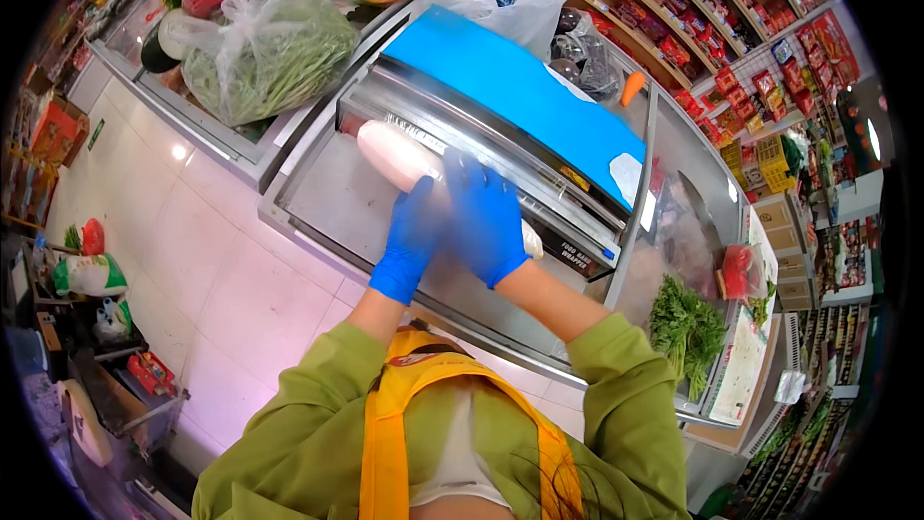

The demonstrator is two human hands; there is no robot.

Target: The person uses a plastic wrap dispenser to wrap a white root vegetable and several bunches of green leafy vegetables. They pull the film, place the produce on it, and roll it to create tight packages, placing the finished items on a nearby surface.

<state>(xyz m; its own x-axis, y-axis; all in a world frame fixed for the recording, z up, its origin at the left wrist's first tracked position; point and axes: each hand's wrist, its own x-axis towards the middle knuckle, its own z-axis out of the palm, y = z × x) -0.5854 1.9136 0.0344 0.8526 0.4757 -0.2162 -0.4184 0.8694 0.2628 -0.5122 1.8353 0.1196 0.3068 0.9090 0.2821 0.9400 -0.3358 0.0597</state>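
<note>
A long pale vegetable, perhaps a white radish (393, 153), lies slantwise in front of a metal food wrapping machine (577, 195) with a blue top sheet (520, 94). Resting over the middle of the vegetable, my left hand (413, 231) wears a blue glove and is blurred at the fingers. My right hand (485, 217), gloved the same, lies beside it, also over the vegetable, its fingertips near the front of the machine. The vegetable's other end shows by my right wrist. Both palms and whatever film lies under them are hidden.
Bagged green vegetables (271, 50) stand on the neighbouring case at the left. Behind the machine are a white plastic bag (512, 0), bagged dark round produce (585, 50) and a carrot (632, 89). Leafy greens (687, 328) lie at the right. A cart (123, 404) stands lower left.
</note>
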